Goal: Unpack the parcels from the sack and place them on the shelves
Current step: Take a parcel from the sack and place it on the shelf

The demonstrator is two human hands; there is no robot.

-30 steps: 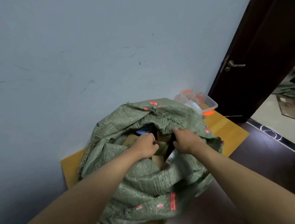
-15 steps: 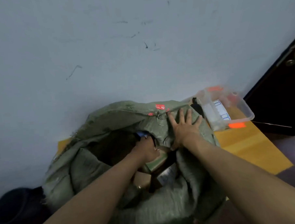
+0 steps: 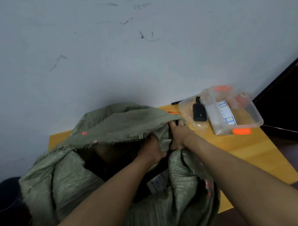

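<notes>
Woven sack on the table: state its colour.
Dull green woven sack, seen in the head view.

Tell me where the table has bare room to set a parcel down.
The widest bare patch of the yellow table runs right of the right forearm, between the clear plastic bin and the near edge. A small strip shows left, behind the green sack. The sack covers the rest; bin and plastic bag crowd the far right corner.

You see a coarse, matt woven-plastic sack (image 3: 65, 176) with frayed edges. It sits on your smooth wooden table (image 3: 249, 153). The tub (image 3: 254, 118) is clear glossy plastic.
</notes>
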